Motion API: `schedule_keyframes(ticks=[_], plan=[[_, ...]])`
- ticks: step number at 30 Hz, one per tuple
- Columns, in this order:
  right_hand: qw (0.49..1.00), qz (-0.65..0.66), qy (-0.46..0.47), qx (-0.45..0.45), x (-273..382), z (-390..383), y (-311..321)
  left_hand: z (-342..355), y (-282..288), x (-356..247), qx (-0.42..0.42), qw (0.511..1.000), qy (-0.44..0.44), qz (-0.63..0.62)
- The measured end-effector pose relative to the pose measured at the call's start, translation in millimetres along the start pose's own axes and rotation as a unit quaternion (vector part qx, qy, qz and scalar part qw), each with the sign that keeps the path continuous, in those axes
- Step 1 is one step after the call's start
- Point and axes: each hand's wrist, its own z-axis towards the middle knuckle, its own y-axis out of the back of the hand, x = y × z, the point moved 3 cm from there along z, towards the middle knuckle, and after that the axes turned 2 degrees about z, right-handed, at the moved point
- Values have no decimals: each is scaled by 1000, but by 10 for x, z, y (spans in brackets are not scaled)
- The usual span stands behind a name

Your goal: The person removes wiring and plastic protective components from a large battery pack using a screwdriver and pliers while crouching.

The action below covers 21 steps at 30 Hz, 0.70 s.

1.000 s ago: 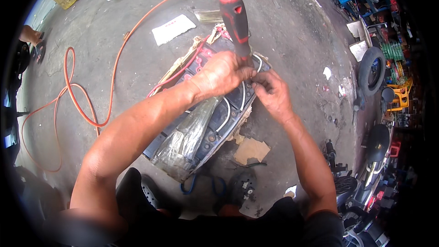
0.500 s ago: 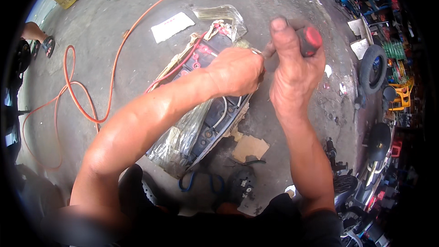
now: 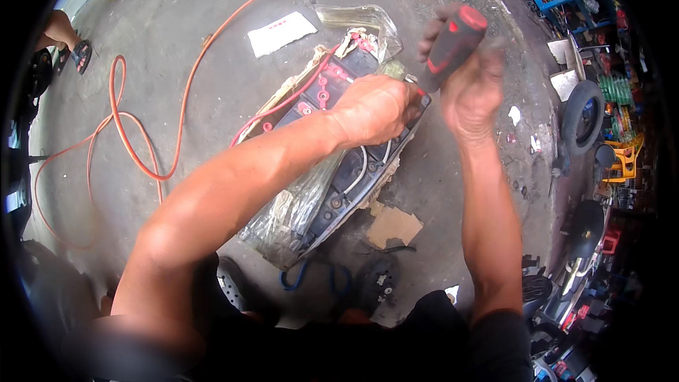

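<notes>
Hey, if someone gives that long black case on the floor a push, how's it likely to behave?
The black case will probably stay stiff, since its ribbed body looks molded. It may feel slippery at the near end, where shiny clear plastic covers it. It seems unlikely to roll, being long and boxy with a broad face up.

From afar I log: left hand (image 3: 378, 110) and right hand (image 3: 474, 99), bare; short black sleeves (image 3: 499, 343); black clothing (image 3: 339, 354); dark clogs (image 3: 369, 290), the left white-dotted, the right bearing pale pieces (image 3: 384, 281).
</notes>
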Motion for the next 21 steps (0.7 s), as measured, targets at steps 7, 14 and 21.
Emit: schedule_keyframes(ticks=[7, 14, 21], plan=[[909, -405, -78, -55, -435, -968, 694, 40, -55, 17, -34, 997, -7, 70], [882, -460, -100, -6, -546, -988, 539, 63, -107, 101, -6, 998, -42, -38], [908, -411, -61, 49, -585, -940, 619, 101, -118, -30, -67, 995, -64, 46]])
